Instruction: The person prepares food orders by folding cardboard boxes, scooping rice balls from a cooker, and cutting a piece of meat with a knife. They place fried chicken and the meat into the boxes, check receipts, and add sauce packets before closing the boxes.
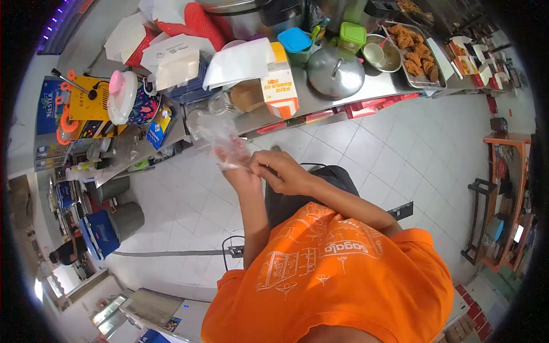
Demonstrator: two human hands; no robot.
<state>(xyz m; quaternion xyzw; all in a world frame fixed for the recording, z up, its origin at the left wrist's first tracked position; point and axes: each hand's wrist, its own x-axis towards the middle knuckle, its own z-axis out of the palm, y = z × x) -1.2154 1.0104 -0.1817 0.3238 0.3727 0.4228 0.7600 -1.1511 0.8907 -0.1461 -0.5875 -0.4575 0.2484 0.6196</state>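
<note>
Below me the room opens onto a white tiled floor [366, 143], with a steel counter [313, 106] running across ahead, bearing a tray [424, 85] of fried chicken [420, 62]. Near its edge, my left hand [233, 153] sits inside a clear plastic glove [213, 128]; through the crinkles I can't tell how open its fingers are. My right hand [283, 173] has thumb and forefinger closed at the cuff. I'd expect feather-light, limp, slippery film that tears easily, best taken by that cuff.
</note>
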